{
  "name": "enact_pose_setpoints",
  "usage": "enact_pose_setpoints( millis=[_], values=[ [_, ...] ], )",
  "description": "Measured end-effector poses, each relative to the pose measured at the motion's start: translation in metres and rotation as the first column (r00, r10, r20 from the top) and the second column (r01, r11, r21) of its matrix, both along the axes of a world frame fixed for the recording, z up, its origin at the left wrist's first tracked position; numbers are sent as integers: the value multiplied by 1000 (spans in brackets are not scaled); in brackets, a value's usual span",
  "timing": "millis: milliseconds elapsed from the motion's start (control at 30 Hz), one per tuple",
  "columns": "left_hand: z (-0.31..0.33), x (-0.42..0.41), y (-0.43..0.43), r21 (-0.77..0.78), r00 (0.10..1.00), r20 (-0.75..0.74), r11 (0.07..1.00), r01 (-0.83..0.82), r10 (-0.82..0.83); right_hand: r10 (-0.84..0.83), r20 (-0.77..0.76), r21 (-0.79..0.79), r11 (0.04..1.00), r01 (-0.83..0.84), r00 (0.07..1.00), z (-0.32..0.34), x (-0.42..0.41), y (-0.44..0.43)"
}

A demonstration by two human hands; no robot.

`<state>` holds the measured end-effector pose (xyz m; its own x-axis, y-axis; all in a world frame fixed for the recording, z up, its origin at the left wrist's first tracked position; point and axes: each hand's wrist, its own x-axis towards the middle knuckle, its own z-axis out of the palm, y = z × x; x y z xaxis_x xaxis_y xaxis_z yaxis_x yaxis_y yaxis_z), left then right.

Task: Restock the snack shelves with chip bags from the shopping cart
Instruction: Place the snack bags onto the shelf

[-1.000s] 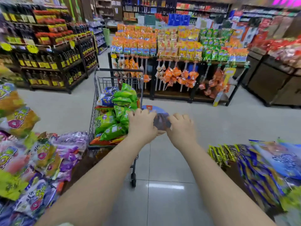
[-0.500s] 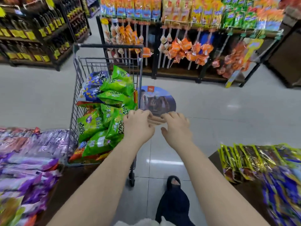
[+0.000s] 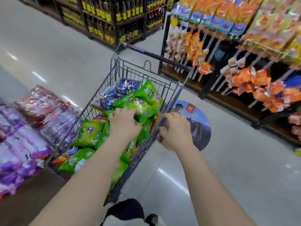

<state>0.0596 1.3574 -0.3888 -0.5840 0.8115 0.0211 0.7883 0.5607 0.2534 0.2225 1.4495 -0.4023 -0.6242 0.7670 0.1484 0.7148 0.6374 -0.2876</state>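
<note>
My left hand [image 3: 125, 124] is down in the shopping cart [image 3: 138, 73], fingers curled round the top green chip bag [image 3: 140, 105] in the middle of the heap. My right hand [image 3: 176, 130] is at its 3 o'clock, fingers hooked over the cart's right rim. More green bags [image 3: 91, 132] fill the basket, with blue bags [image 3: 123, 87] at its 12 o'clock end. Purple bags [image 3: 24, 136] lie on the low shelf [image 3: 32, 198] at the cart's 9 o'clock. Orange packets [image 3: 244, 79] hang at 2 o'clock.
</note>
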Motion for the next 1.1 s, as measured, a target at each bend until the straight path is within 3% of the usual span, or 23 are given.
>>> enact_pose_setpoints(
  millis=[167,300,467,667,867,1100],
  values=[
    [-28,-46,31,5,982,58,983,-183,182,154,-65,-90,983,-160,986,-11,-63,72],
    [-51,-97,59,-6,921,164,934,-356,352,279,-48,-120,952,-283,959,-24,-129,117],
    [-65,-143,88,-67,865,202,888,-456,459,419,36,-170,897,-407,907,-33,-193,162],
    [-87,-175,103,-105,719,285,766,-634,634,507,27,-324,819,-473,861,-49,-247,209],
    [-121,-201,111,-235,391,526,571,-787,755,594,5,-477,709,-520,805,-83,-318,263],
    [-150,-209,119,-377,-36,743,374,-847,668,683,231,-534,684,-497,692,-112,-379,301]
  ],
)
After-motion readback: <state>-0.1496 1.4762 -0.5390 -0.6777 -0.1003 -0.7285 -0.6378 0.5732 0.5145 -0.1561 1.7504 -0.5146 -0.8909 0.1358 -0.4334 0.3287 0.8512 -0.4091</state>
